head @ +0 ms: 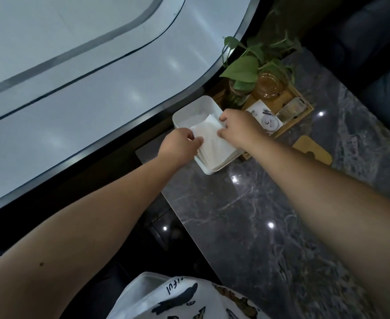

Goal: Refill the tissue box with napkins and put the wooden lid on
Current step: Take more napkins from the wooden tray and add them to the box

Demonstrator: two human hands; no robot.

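A white open tissue box (190, 108) stands on the dark marble table (270, 203) near its far left corner. A stack of white napkins (212, 143) lies in it, tilted, its near part above the rim. My left hand (180, 146) pinches the stack's left edge. My right hand (240, 127) grips its right edge. The wooden lid (312, 149), light brown with a notch, lies flat on the table to the right of the box.
A wooden tray (302, 116) behind the box holds a potted green plant (244, 65), a glass jar (268, 85), a small glass (290, 109) and a white card (266, 119). A curved glass railing (143, 116) runs along the table's left. Dark seating is at the far right.
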